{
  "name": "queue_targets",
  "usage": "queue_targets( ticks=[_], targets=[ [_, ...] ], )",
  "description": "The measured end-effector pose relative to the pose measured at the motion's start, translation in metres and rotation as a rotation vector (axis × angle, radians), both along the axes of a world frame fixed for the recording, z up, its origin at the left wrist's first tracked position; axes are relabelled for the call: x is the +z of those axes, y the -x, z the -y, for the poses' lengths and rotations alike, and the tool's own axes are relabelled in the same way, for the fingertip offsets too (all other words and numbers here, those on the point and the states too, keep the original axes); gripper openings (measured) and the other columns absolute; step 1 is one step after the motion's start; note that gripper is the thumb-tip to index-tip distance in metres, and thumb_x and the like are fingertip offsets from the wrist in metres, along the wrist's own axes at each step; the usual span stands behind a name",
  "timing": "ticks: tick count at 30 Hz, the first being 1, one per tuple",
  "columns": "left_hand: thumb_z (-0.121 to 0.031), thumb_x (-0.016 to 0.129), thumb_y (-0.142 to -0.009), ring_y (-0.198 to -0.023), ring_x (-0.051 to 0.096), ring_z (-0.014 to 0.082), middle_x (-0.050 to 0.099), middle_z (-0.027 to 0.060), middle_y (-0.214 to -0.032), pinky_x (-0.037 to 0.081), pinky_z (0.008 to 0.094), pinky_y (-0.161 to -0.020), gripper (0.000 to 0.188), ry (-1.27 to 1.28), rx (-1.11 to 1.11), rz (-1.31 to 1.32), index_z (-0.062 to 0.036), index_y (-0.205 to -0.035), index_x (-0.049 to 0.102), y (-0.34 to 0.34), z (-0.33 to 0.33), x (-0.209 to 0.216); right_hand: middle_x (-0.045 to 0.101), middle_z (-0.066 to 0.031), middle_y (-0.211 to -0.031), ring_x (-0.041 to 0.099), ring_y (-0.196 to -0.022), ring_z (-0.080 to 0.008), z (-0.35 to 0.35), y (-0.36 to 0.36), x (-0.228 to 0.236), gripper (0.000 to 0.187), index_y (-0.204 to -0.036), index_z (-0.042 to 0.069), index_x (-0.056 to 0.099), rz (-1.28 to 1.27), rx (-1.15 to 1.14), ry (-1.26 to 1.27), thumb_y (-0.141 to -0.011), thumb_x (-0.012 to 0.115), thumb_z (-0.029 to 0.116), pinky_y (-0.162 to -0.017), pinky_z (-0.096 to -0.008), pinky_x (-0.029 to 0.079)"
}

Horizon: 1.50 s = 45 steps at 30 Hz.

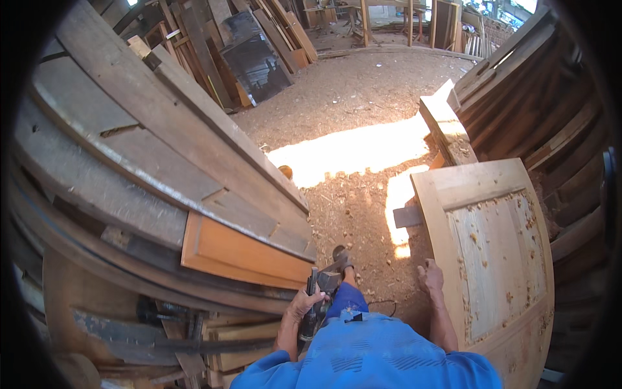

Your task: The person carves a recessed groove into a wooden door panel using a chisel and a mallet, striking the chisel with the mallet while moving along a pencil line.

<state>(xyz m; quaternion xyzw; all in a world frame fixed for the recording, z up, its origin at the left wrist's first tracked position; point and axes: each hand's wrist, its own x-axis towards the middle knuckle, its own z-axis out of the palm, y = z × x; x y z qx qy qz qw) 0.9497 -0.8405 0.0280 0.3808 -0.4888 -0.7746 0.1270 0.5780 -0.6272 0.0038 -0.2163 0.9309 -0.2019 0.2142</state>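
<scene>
My left hand is closed round a dark power tool, which looks like an electric hand planer. It hangs low beside my leg, near the stacked boards, and my fingers hide part of it. My right hand is beside the left edge of a pale wooden door panel. Its fingers are loosely bent and apart, with nothing seen in them; whether it touches the edge I cannot tell. Wood shavings lie scattered over the panel, thickest along its recessed frame.
Long boards lean in a stack on the left, with an orange-brown panel low among them. A thick wooden beam lies beyond the door panel. Dark planks line the right. Shavings cover the floor, and a thin cord shows near my legs.
</scene>
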Motion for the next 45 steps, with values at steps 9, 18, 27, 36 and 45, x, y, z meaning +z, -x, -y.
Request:
queue_targets(
  ticks=[9,18,27,36,45],
  targets=[
    [-0.024,0.076,-0.082,-0.066,0.046,0.0085,0.051,-0.0043,-0.068,0.040,0.0279,-0.061,0.027,0.172,-0.199,0.283,-0.0121,-0.074,0.052,0.106,0.250,0.002,0.069,-0.0196,-0.117,0.067,-0.110,-0.0349,0.271,0.126,0.000,0.040,-0.108,0.006,0.073,0.144,0.294,-0.545,-0.084,0.067,0.038,-0.091,-0.0450,0.055],
    [-0.017,0.070,-0.087,-0.070,0.056,0.0115,0.053,-0.0008,-0.069,0.050,0.0318,-0.076,0.024,0.198,-0.106,0.105,-0.0126,-0.074,0.050,0.215,0.447,0.007,0.068,-0.0262,-0.110,0.067,-0.107,-0.0385,0.406,0.199,-0.063,0.047,-0.101,-0.001,0.073,0.256,0.453,-0.548,-0.082,0.064,0.041,-0.089,-0.0463,0.054],
    [-0.019,0.073,-0.085,-0.069,0.050,0.0081,0.053,-0.0036,-0.071,0.042,0.0275,-0.068,0.023,0.258,0.271,-0.131,-0.0132,-0.075,0.053,0.349,0.677,-0.025,0.072,-0.0199,-0.079,0.071,-0.076,-0.0312,0.787,0.327,-0.034,0.047,-0.087,-0.002,0.074,0.450,0.899,-0.114,-0.087,0.063,0.044,-0.073,-0.0413,0.054],
    [-0.019,0.072,-0.087,-0.074,0.057,0.0094,0.053,-0.0023,-0.071,0.051,0.0309,-0.079,0.020,0.224,0.754,-0.268,-0.0137,-0.080,0.054,0.399,0.876,0.052,0.069,-0.0207,-0.113,0.066,-0.108,-0.0285,1.111,0.273,0.073,0.055,-0.120,-0.002,0.065,0.565,1.442,0.051,-0.087,0.075,0.040,-0.091,-0.0397,0.052],
    [-0.020,0.069,-0.092,-0.089,0.064,0.0110,0.056,-0.0016,-0.076,0.052,0.0308,-0.078,0.019,0.329,0.725,-0.336,-0.0136,-0.084,0.053,0.413,1.148,0.056,0.049,0.0057,-0.068,0.042,-0.052,-0.0034,1.380,0.231,0.055,0.026,-0.108,0.006,0.059,1.393,1.246,0.073,-0.093,0.070,0.024,-0.044,-0.0242,0.032]
  ],
)
